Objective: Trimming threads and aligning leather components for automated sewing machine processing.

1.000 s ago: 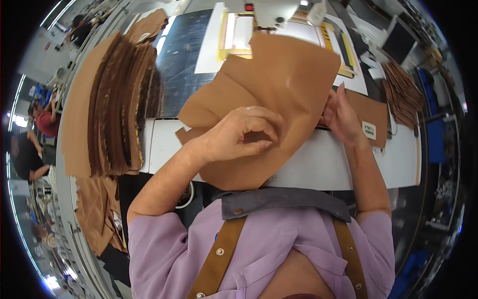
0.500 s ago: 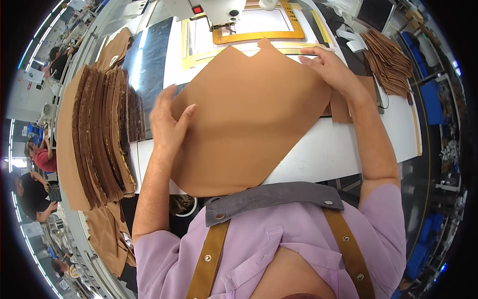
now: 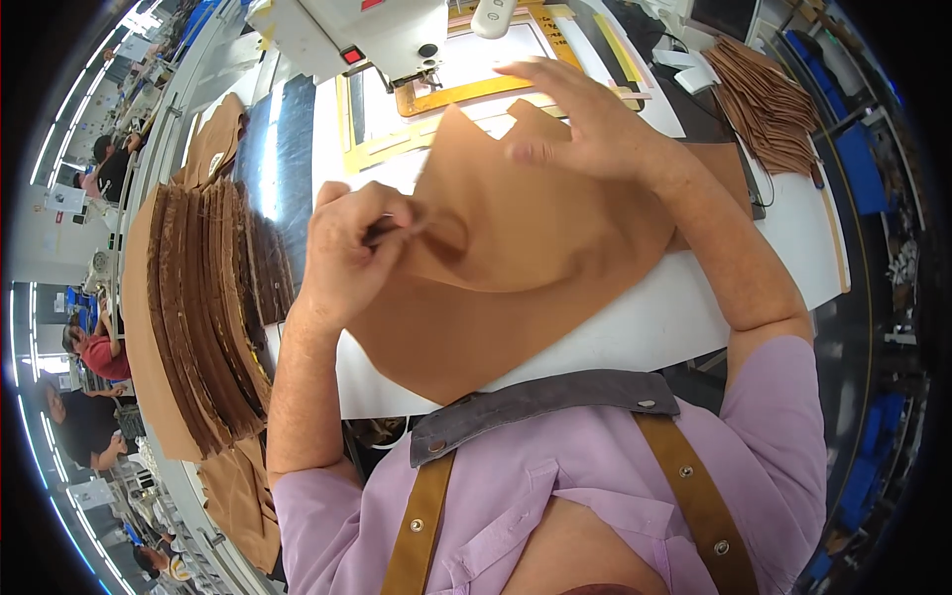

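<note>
A tan leather-like panel [image 3: 535, 223] lies over the white work table [image 3: 605, 322] in front of me, bent and lifted on its left side. A darker brown sheet surface [image 3: 446, 342] shows beneath its curved near edge; whether that is a second piece or the same one folded, I cannot tell. My left hand [image 3: 352, 243] pinches the panel's raised left edge, which is blurred by motion. Over the panel's far right part hovers my right hand [image 3: 605, 129], its fingers spread and thumb apart, with nothing gripped.
Beyond the panel stands a white sewing machine head [image 3: 382, 40] above a yellow frame template [image 3: 476, 91]. Thick brown panels are stacked [image 3: 198, 317] at my left. Another brown pile [image 3: 764, 104] lies far right, near a monitor [image 3: 724, 20]. Several people work farther left.
My left hand has closed on the panel's left edge and raised it, bending the panel. My right hand has moved left over the panel, its fingers spread. The view has shifted slightly.
</note>
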`<state>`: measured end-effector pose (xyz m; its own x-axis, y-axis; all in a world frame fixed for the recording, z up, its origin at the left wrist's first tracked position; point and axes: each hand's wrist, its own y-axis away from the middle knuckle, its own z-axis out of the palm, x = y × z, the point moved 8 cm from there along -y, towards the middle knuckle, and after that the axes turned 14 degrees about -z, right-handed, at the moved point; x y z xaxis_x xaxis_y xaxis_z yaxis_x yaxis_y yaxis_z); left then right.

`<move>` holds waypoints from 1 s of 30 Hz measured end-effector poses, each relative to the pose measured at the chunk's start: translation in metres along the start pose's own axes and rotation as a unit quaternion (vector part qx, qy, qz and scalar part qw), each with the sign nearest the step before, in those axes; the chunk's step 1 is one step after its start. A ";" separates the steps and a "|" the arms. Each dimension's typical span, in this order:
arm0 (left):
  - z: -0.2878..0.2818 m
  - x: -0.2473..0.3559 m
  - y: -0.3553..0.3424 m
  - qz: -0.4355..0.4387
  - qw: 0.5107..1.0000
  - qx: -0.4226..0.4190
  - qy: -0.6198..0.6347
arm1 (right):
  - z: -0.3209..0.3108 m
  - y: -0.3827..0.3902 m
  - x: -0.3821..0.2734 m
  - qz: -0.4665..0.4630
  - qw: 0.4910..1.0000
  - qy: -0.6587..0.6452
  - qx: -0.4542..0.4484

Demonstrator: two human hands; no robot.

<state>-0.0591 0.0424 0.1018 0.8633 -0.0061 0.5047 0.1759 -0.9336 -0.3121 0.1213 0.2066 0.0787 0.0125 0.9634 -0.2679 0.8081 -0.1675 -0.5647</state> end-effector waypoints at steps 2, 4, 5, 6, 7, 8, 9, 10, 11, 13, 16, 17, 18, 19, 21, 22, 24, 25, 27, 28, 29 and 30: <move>0.000 0.035 -0.008 0.078 0.995 -0.049 0.034 | -0.006 -0.018 -0.027 -0.088 0.995 -0.035 0.013; 0.000 0.059 -0.009 0.156 0.980 -0.095 0.080 | -0.012 -0.026 -0.064 -0.171 0.968 -0.184 0.018; -0.004 0.062 -0.011 0.159 0.979 -0.098 0.080 | -0.020 -0.028 -0.067 -0.168 0.968 -0.183 0.020; -0.014 0.056 -0.015 0.128 0.985 -0.073 0.088 | -0.016 -0.029 -0.063 -0.117 0.975 -0.177 -0.063; -0.025 0.048 -0.014 0.095 0.990 -0.047 0.094 | -0.013 -0.029 -0.061 -0.068 0.972 -0.171 -0.145; -0.025 0.025 -0.014 -0.011 0.979 -0.056 0.193 | -0.027 -0.027 -0.058 -0.029 0.973 -0.178 -0.141; -0.028 0.013 -0.016 -0.042 0.974 -0.063 0.211 | -0.035 -0.022 -0.053 -0.024 0.974 -0.177 -0.141; -0.030 0.008 -0.018 -0.093 0.967 -0.088 0.218 | -0.045 -0.015 -0.044 0.006 0.964 -0.242 -0.110; -0.031 0.002 -0.020 -0.144 0.957 -0.113 0.224 | -0.052 -0.009 -0.035 0.036 0.948 -0.305 -0.078; -0.026 -0.027 -0.032 -0.115 0.966 -0.088 0.213 | -0.056 0.004 -0.008 0.059 0.962 -0.258 -0.059; -0.002 -0.081 -0.046 -0.227 0.938 -0.143 0.220 | -0.041 0.019 0.044 0.148 0.964 -0.216 -0.052; 0.007 -0.095 -0.051 -0.228 0.938 -0.140 0.220 | -0.030 0.027 0.065 0.217 0.949 -0.220 -0.064; 0.018 -0.116 -0.057 -0.235 0.928 -0.150 0.246 | -0.021 0.030 0.078 0.215 0.950 -0.219 -0.064; 0.033 -0.133 -0.064 -0.242 0.916 -0.163 0.276 | -0.012 0.038 0.095 0.225 0.949 -0.211 -0.065; 0.050 -0.151 -0.075 -0.261 0.921 -0.162 0.241 | -0.001 0.048 0.119 0.235 0.948 -0.205 -0.065; 0.057 -0.155 -0.082 -0.278 0.925 -0.161 0.206 | 0.000 0.052 0.128 0.254 0.946 -0.192 -0.059; 0.070 -0.158 -0.093 -0.303 0.918 -0.153 0.206 | 0.001 0.061 0.142 0.276 0.943 -0.178 -0.053; 0.072 -0.161 -0.097 -0.330 0.911 -0.139 0.203 | 0.000 0.063 0.149 0.305 0.941 -0.135 -0.063; 0.078 -0.170 -0.111 -0.323 0.924 -0.136 0.156 | -0.001 0.065 0.161 0.333 0.936 -0.091 -0.072; 0.080 -0.175 -0.118 -0.316 0.934 -0.132 0.107 | -0.002 0.064 0.168 0.326 0.940 -0.074 -0.072; 0.082 -0.182 -0.125 -0.315 0.934 -0.133 0.107 | -0.002 0.062 0.175 0.319 0.943 -0.058 -0.072; 0.084 -0.188 -0.131 -0.309 0.934 -0.133 0.118 | 0.000 0.062 0.184 0.319 0.943 -0.058 -0.072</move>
<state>-0.2049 0.1962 -0.0196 0.5015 0.5138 0.6961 0.4552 -0.8409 0.2927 0.1734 0.3733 -0.0055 0.4663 0.6453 -0.6051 0.7294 -0.6675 -0.1496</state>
